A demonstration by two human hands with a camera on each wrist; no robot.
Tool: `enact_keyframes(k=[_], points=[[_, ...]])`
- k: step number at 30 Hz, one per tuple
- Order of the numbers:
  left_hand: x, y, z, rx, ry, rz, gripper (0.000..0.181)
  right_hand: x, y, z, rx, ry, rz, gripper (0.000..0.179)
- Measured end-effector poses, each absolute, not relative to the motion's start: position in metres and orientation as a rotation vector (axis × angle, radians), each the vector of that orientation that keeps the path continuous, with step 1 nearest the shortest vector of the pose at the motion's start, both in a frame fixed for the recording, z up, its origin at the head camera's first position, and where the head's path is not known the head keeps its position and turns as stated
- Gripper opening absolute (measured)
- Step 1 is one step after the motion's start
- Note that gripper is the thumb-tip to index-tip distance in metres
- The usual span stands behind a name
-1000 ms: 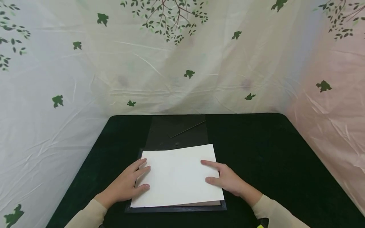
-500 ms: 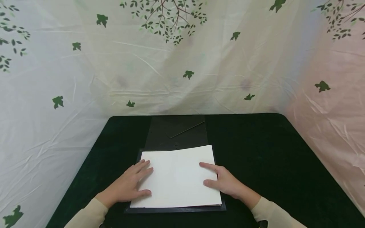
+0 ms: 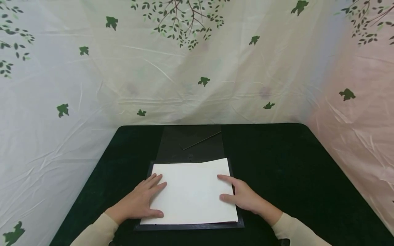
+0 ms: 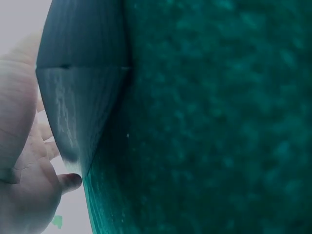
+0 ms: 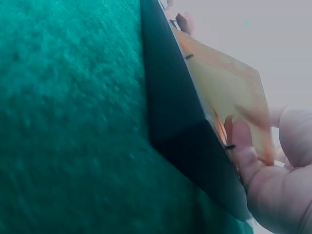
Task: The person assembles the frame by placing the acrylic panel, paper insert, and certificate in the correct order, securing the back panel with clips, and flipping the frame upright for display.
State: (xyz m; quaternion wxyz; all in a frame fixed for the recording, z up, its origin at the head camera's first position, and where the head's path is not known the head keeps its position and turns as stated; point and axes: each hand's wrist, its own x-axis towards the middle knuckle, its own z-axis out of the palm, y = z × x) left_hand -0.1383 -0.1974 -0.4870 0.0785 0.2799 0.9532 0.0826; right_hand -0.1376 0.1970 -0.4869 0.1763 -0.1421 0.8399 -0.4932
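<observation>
A white sheet [image 3: 191, 194] lies over a black picture frame [image 3: 189, 226], which rests on the dark green table. My left hand [image 3: 143, 198] rests with spread, straight fingers on the sheet's left edge. At the right edge, my right hand [image 3: 246, 194] holds the sheet, index finger and thumb on top. In the right wrist view, other fingers [image 5: 241, 139] reach beneath the lifted sheet, whose underside [image 5: 234, 73] looks cream and orange. Small dark metal tabs [image 5: 189, 56] stick out along the frame's inner edge. The far right corner of the sheet bends upward.
Behind the frame lies a dark flat panel [image 3: 172, 143] with a thin line [image 3: 201, 140] slanting across it. A pale curtain [image 3: 184, 68] printed with leaves and birds surrounds the green tabletop [image 3: 271, 153].
The sheet's near right side has sunk closer to the frame and shifted slightly left. My left hand's fingers have spread and moved a little further onto the sheet.
</observation>
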Motion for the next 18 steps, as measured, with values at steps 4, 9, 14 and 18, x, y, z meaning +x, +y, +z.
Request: enact_keyframes(k=[4,9,14,18], points=[[-0.138,-0.197,-0.486,0.833,2.853,0.245,0.105,-0.137,0.206,-0.484,-0.392,2.52,-1.344,0.066],[-0.138,-0.197,-0.486,0.83,2.853,0.233,0.104,-0.137,0.214,-0.482,-0.427,2.746,-1.18,0.06],[-0.137,-0.197,-0.484,0.829,2.85,0.246,0.104,-0.136,0.215,-0.486,-0.494,2.819,-0.985,0.06],[-0.136,-0.196,-0.484,0.849,2.851,0.264,0.103,-0.134,0.217,-0.489,-0.696,2.779,-0.78,0.07]])
